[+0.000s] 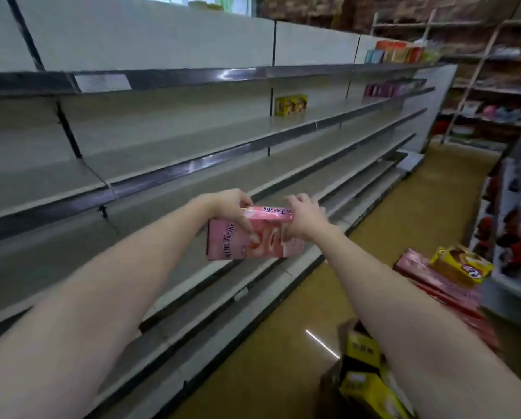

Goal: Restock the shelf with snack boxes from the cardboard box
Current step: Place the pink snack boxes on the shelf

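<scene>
Cardboard box [341,376] — yellow snack boxes [371,391] inside

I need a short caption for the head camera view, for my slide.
Both hands, left hand and right hand, hold a pink snack box before mostly bare shelves.

A pink snack box [247,237] printed with cake pictures is held in the air in front of the long grey shelf [192,140], tilted, with a hand at each end. A lone yellow snack box [291,104] stands upright far along one upper board, against the back panel. The cardboard box [337,376] sits open on the floor beside the shelf's bottom edge, with yellow boxes [365,385] inside.
</scene>
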`<state>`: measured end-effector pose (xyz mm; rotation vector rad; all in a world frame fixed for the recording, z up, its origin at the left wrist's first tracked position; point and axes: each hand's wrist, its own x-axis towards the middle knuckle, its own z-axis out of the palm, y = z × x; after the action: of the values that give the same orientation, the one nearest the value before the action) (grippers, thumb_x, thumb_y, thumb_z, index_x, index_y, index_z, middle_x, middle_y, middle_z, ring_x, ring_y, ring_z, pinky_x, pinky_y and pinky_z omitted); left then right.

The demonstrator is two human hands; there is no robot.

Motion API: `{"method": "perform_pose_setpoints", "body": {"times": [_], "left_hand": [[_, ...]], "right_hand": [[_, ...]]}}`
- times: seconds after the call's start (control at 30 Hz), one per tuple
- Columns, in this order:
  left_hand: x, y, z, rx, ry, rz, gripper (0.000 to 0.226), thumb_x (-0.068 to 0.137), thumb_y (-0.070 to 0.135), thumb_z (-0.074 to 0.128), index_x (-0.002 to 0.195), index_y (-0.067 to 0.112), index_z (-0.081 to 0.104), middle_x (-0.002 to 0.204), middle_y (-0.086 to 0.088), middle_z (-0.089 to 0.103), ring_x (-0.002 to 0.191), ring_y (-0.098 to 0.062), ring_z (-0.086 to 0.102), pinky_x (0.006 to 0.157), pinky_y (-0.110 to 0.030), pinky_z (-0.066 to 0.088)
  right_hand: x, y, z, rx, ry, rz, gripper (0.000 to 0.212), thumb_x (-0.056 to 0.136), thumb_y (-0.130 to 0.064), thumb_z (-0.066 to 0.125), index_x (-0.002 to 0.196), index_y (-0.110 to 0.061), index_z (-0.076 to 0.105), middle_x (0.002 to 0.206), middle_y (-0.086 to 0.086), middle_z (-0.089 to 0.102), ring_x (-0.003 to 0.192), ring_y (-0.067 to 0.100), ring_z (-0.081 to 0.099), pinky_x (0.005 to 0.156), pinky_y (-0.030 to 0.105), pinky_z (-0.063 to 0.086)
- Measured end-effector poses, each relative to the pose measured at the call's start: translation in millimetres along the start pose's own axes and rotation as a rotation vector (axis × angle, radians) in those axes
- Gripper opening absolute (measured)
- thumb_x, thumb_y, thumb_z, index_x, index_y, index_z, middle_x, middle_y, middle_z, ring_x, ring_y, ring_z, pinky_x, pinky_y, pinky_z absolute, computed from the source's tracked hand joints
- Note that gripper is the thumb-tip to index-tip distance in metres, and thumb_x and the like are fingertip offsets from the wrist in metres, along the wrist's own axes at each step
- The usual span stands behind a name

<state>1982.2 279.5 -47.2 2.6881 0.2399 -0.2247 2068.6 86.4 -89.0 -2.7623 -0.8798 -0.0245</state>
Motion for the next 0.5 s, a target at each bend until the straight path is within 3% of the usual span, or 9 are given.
{"method": "perform_pose_setpoints", "body": {"times": [0.07,0.17,0.27,0.33,0.4,0.5], "left_hand": [[2,6,-5,0.120,0.024,0.018,0.055,0.044,0.052,0.089,0.092,0.035,0.068,0.089,0.011,0.070,0.078,-0.011,0.068,0.074,-0.036,0.060],[1,10,-8,0.245,0.096,0.012,0.060,0.037,0.064,0.083,0.089,0.042,0.061,0.091,0.017,0.065,0.083,-0.010,0.064,0.075,-0.036,0.058],[-3,0,-12,0.330,0.240,0.028,0.075,0.049,0.072,0.079,0.113,0.041,0.059,0.110,0.011,0.061,0.102,-0.016,0.056,0.087,-0.036,0.050],[-9,-10,-14,0.183,0.343,0.011,0.098,0.051,0.070,0.082,0.135,0.033,0.049,0.131,0.004,0.053,0.122,-0.021,0.048,0.102,-0.038,0.044],[-12,-24,-13,-0.117,0.412,-0.046,0.119,0.053,0.051,0.092,0.150,0.023,0.030,0.149,-0.002,0.039,0.137,-0.024,0.039,0.111,-0.034,0.035],[-16,-33,-9,-0.504,0.499,-0.141,0.128,0.056,0.035,0.095,0.155,0.021,0.016,0.147,0.002,0.037,0.134,-0.016,0.039,0.105,-0.029,0.035]], "right_hand": [[4,-9,-4,-0.029,-0.122,-0.117,0.080,0.069,-0.031,0.082,0.139,-0.034,0.043,0.128,0.000,0.054,0.120,0.026,0.052,0.101,0.044,0.042],[11,-13,-7,0.043,-0.222,-0.153,0.060,0.069,-0.022,0.083,0.120,-0.028,0.053,0.110,-0.003,0.064,0.104,0.022,0.062,0.089,0.040,0.053],[16,-10,-6,0.095,-0.226,-0.117,0.055,0.065,-0.017,0.086,0.110,-0.021,0.056,0.103,-0.003,0.066,0.095,0.021,0.063,0.083,0.035,0.054],[18,-10,-4,0.130,-0.190,-0.093,0.048,0.067,-0.020,0.085,0.101,-0.021,0.052,0.098,-0.002,0.065,0.092,0.022,0.063,0.076,0.031,0.051],[19,-11,-3,0.153,-0.138,-0.079,0.036,0.077,-0.022,0.076,0.101,-0.022,0.050,0.102,0.003,0.065,0.095,0.026,0.063,0.076,0.031,0.048],[24,-12,0,0.252,-0.146,-0.028,0.046,0.069,-0.021,0.083,0.106,-0.017,0.055,0.102,0.004,0.067,0.097,0.027,0.065,0.085,0.039,0.054]]}}
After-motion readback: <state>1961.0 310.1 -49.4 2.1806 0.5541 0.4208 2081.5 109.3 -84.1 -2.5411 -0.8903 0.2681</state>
